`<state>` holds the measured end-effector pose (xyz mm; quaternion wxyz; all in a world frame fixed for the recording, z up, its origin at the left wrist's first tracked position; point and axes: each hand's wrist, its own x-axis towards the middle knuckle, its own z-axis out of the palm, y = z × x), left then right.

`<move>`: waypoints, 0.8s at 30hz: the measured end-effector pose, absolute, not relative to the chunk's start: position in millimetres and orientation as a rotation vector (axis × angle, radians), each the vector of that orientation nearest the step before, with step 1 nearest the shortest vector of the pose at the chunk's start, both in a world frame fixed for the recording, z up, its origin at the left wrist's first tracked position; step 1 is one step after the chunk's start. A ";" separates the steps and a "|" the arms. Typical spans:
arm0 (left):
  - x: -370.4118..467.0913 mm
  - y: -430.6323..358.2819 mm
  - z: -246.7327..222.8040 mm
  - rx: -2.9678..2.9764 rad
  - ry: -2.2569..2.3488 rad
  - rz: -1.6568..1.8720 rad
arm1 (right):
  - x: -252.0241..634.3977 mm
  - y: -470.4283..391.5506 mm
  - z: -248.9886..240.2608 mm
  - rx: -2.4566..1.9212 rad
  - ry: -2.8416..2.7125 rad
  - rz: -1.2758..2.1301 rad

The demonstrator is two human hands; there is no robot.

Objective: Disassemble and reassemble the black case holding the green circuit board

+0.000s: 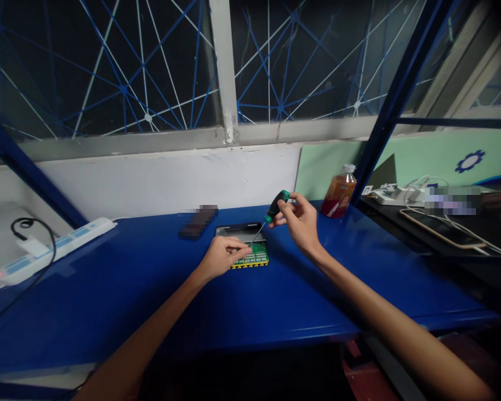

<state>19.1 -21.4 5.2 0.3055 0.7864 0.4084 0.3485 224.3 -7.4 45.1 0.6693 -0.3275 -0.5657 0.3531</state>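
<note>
A screwdriver [277, 206] with a green and black handle is held in my right hand [301, 223], its shaft slanting down to the left. The tip ends by the fingers of my left hand [225, 255], over a green circuit board [259, 252]. Those left fingers are pinched together low above the board; whatever lies between them is hidden. Yellow and black edging runs along the board's near side. Behind the board, the dark open casing [242, 231] rests on the blue table [183, 301].
A white power strip [67, 248] with a black cable lies at the left. At the back stands a bottle of orange-red drink [339, 192]. A dark blurred-out object [198, 221] lies behind my left hand. On the right, a black surface carries a phone [442, 227] and white cables.
</note>
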 end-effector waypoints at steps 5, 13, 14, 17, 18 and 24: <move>17.3 -20.4 2.6 2.074 1.098 0.922 | 223.3 -9.4 46.4 -0.737 -1.284 0.789; 17.2 -20.4 5.0 2.108 1.114 0.939 | 222.7 -10.0 43.5 -0.748 -1.345 0.766; 17.7 -21.4 6.2 2.109 1.114 0.940 | 222.6 -10.1 43.4 -0.750 -1.353 0.762; 18.9 -23.8 9.8 2.086 1.060 0.876 | 222.2 -11.6 44.1 -0.771 -1.383 0.742; 18.7 -24.1 11.0 2.079 1.034 0.838 | 222.0 -12.4 44.6 -0.778 -1.393 0.730; 9.2 -20.3 19.4 2.220 1.017 0.815 | 217.8 -16.6 44.5 -0.783 -1.474 0.691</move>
